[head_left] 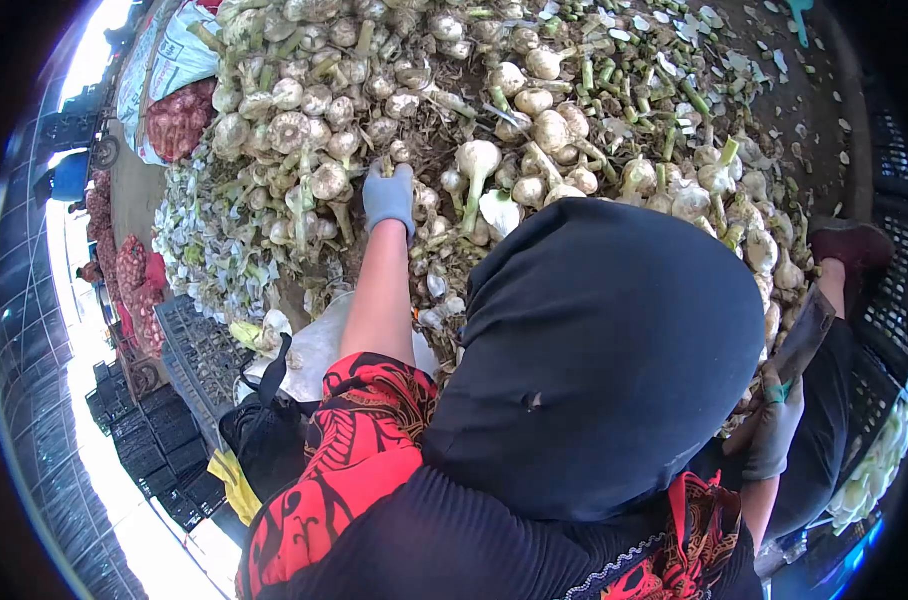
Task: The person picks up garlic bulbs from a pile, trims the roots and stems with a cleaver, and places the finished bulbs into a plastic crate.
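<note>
My left hand (389, 198), in a pale grey glove, reaches into a large heap of garlic bulbs (289, 130) with stems. Its fingers are curled, and a small pale piece shows at the fingertips, too small to name. Just past them lies a small garlic bulb (400, 151). At the right, my right hand (777, 430), also gloved with a green band at the thumb side, is closed round a knife. The broad dark blade (804, 335) of the knife points up and away from me. A big whole bulb with its stem (477, 165) lies right of my left hand.
Black cloth (604, 340) over my raised leg covers the middle. Cut stems (614, 85) and peelings (199, 225) are strewn around the heap. Red net sacks (181, 120) stand at the left, near black crates (159, 445). Another crate (889, 270) is at the right, by a dark red shoe (854, 245).
</note>
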Tool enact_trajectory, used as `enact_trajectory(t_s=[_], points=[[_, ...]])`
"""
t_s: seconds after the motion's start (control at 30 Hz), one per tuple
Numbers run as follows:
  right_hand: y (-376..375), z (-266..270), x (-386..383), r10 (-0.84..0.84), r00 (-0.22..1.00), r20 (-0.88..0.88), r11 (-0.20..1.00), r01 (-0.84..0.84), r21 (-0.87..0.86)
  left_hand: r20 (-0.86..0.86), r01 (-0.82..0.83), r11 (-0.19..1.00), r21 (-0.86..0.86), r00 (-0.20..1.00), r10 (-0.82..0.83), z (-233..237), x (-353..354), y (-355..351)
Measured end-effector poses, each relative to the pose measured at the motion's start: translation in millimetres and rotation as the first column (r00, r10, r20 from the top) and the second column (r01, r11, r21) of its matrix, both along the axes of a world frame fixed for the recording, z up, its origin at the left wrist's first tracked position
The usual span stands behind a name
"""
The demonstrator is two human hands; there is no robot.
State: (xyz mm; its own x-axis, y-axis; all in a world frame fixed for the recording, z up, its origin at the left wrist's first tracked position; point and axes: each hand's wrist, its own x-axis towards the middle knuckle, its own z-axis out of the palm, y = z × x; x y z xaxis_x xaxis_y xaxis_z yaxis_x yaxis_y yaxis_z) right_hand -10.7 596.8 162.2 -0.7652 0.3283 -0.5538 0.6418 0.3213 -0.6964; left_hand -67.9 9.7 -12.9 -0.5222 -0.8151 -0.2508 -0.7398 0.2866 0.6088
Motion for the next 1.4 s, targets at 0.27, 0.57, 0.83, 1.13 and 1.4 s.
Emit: enact_trajectory(t_s=[0.27, 0.57, 0.83, 1.13, 1.4], points=[[0.1, -3.6, 1.3, 0.011, 0.998, -0.065, 0.999, -0.013, -0.040, -0.133, -0.015, 0.999, 0.042, 0.991, 0.021, 9.4, 1.4, 23.2], [-18.8, 9.1, -0.1, -0.008, 0.988, -0.155, 0.999, 0.000, -0.052, -0.528, -0.118, 0.896, 0.428, 0.772, 0.354, 32.8, 7.6, 56.9], [-25.6, 14.6, 1.0, 0.052, 0.982, -0.181, 0.997, -0.060, -0.042, -0.481, -0.236, 0.848, 0.475, 0.738, 0.474, 58.1, 20.2, 81.4], [-26.8, 20.8, 3.4, 0.036, 0.973, -0.227, 0.993, -0.061, -0.105, -0.420, -0.300, 0.843, 0.446, 0.762, 0.493, 115.6, 54.6, 122.1], [-17.1, 17.4, 7.4, 0.085, 0.956, -0.281, 0.980, -0.131, -0.150, -0.407, 0.106, 0.888, 0.447, 0.908, 0.096, 105.5, 161.3, 168.6]])
